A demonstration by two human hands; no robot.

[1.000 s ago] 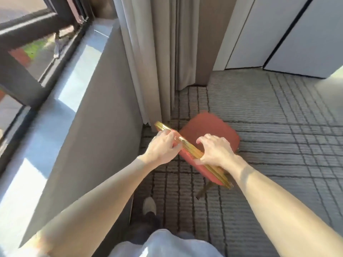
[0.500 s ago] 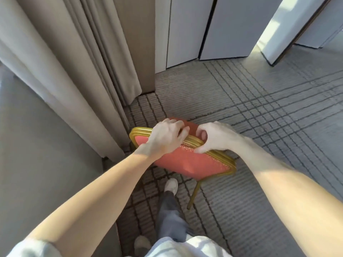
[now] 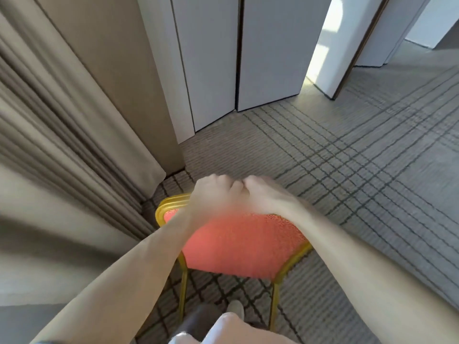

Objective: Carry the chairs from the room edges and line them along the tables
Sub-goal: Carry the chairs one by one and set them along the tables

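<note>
Floor [image 3: 347, 170]: grey carpet with dark grid lines, sunlit at far right. One light shoe [image 3: 236, 309] stands on it, bottom centre. White folding panels [image 3: 211, 58] and a beige curtain [image 3: 74, 145] reach it at rear and left. The feet of the chair [image 3: 243, 244] are obscured, so contact cannot be confirmed.

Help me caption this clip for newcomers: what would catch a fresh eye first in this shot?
The red chair with its gold frame, low in the middle, stands out against the grey lined carpet. The left hand and right hand, side by side and blurred, grip the top of its back. A beige curtain hangs at the left; white folding panels stand behind.
</note>
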